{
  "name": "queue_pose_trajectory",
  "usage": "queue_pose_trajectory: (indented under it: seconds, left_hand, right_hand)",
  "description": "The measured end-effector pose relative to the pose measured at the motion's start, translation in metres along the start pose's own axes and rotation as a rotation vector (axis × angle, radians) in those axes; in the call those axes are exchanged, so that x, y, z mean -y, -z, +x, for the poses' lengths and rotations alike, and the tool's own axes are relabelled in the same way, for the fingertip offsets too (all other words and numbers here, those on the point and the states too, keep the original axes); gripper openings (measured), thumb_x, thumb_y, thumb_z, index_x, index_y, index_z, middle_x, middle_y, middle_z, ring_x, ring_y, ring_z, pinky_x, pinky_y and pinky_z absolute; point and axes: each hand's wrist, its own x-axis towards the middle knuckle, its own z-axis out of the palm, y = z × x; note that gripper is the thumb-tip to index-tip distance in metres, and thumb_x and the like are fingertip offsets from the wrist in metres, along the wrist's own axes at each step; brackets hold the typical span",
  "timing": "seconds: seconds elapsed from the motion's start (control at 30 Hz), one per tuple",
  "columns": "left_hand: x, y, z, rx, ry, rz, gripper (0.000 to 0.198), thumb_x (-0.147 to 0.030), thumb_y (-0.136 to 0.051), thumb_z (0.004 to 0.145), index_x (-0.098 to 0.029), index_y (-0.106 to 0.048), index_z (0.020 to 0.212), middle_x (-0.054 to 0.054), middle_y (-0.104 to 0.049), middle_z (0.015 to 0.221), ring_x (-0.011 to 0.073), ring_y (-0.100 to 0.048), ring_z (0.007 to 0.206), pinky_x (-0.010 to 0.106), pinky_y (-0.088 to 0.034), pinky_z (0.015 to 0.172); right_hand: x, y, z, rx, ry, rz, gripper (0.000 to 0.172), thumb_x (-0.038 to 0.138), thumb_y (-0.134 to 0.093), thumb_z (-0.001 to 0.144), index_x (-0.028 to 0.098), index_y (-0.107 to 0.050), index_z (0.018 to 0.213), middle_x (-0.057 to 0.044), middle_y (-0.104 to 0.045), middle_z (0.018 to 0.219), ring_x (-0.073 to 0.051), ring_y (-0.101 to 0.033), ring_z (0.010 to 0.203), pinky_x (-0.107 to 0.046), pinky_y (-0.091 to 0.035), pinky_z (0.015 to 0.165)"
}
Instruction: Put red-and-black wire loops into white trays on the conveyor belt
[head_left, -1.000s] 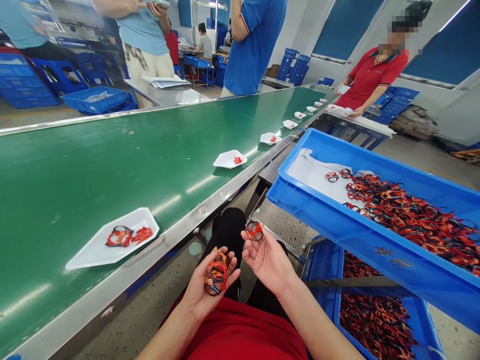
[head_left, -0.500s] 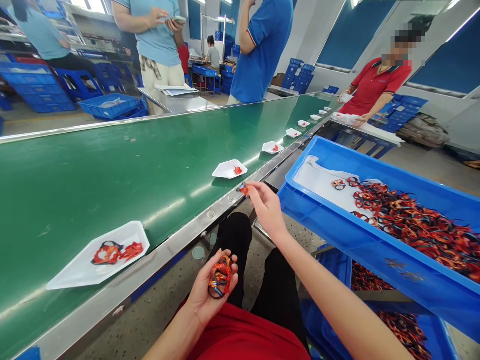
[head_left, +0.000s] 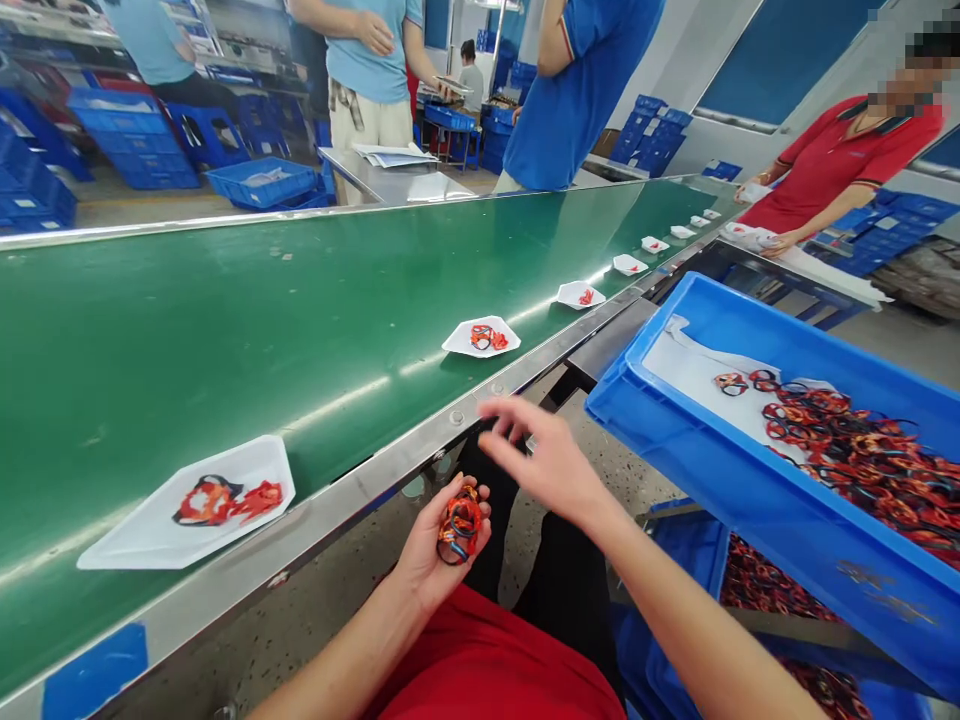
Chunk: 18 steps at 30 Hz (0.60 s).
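Right hand cleared rail (left hand clutches bands).

Blue crate right; belt open.

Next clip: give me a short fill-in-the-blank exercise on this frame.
1. The left hand grips a bundle of orange bands, while the right hand holds ____.
2. The nearest white tray lies on a ____ conveyor belt.
3. The loose bands on the right are piled in a ____ crate.
Missing words: nothing; green; blue.
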Motion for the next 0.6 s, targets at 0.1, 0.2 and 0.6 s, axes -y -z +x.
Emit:
queue_pose_trajectory:
  seconds: [0.1, 0.2, 0.6]
  left_hand:
    - [0.007, 0.001, 0.005, -0.049, -0.057, 0.032, 0.010, -0.019, -0.055, 0.084, -0.011, -0.061, 0.083, 0.004, -0.064, 0.071, 0.0108, -0.062, 0.057, 0.020, -0.054, 0.051]
    - [0.013, 0.000, 0.006, -0.059, -0.102, 0.040, 0.007, -0.017, -0.057, 0.082, -0.012, -0.061, 0.079, 0.002, -0.064, 0.064, 0.0097, -0.060, 0.052, 0.019, -0.053, 0.051]
    - [0.020, 0.001, -0.010, 0.028, 0.010, 0.175, 0.017, -0.029, -0.062, 0.081, -0.014, -0.063, 0.089, 0.002, -0.064, 0.074, 0.0088, -0.057, 0.056, 0.020, -0.051, 0.048]
  right_hand:
    - [0.015, -0.009, -0.052, 0.196, -0.010, 0.068, 0.044, 0.025, -0.064, 0.076, 0.026, -0.055, 0.120, -0.003, -0.060, 0.112, -0.017, -0.057, 0.096, -0.031, -0.047, 0.085]
    - [0.011, -0.020, -0.076, 0.181, -0.011, 0.053, 0.045, 0.021, -0.062, 0.078, 0.029, -0.055, 0.122, -0.004, -0.057, 0.117, -0.020, -0.053, 0.108, -0.036, -0.043, 0.095]
    - [-0.006, -0.018, -0.090, -0.109, -0.603, 0.954, 0.033, 0.030, -0.068, 0.076, 0.023, -0.066, 0.108, -0.004, -0.067, 0.103, -0.012, -0.059, 0.085, -0.022, -0.048, 0.071]
